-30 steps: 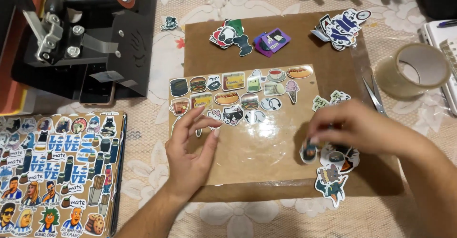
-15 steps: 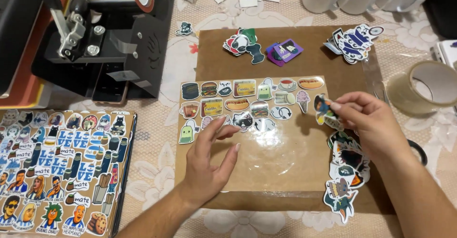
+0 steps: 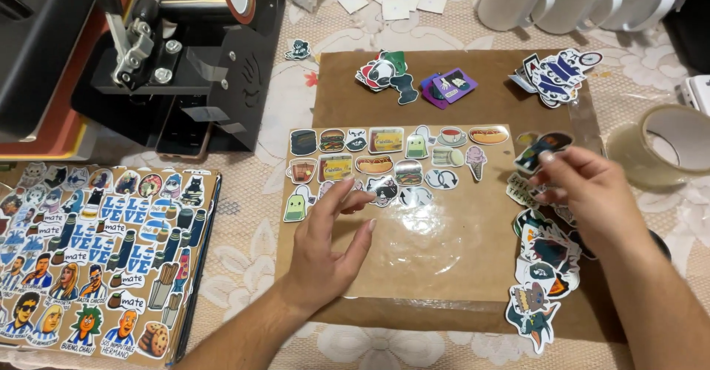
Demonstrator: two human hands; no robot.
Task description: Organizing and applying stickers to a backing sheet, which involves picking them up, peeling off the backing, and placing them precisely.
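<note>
Clear film (image 3: 436, 244) centre free; sticker piles (image 3: 543, 266) flank right.

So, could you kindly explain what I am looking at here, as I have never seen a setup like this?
The view comes from a camera worn on a person's head, looking down at their own two bare hands. The left hand rests flat on a clear sheet where small food stickers sit in rows, over a brown board. The right hand pinches one sticker above a loose sticker pile. Around them are a black press machine, a filled sticker sheet, white mugs and a tape roll.
</note>
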